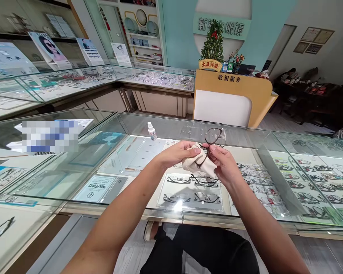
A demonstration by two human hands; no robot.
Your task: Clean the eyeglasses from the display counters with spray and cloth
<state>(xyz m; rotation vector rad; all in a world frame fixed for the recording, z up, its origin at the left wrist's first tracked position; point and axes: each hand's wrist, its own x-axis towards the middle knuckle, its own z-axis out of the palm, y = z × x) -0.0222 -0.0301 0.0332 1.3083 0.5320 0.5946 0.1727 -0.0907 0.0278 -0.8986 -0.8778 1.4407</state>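
Dark-framed glasses (214, 136) are held up over the glass display counter, one round lens raised above my fingers. My left hand (183, 152) is closed on a cream cloth (206, 166), pressing it around the lower part of the glasses. On the other side, my right hand (223, 161) pinches the frame, with its fingers beside the cloth. Part of the glasses is hidden by the cloth and my fingers. A small white bottle (152, 131) stands upright on the glass, to the left of my hands.
Rows of glasses (207, 198) lie inside the glass counter (125, 203). Blurred white papers (50, 135) rest on the left. Beyond are more display cases and a yellow cashier desk (261, 93) with a plant (213, 42) on top.
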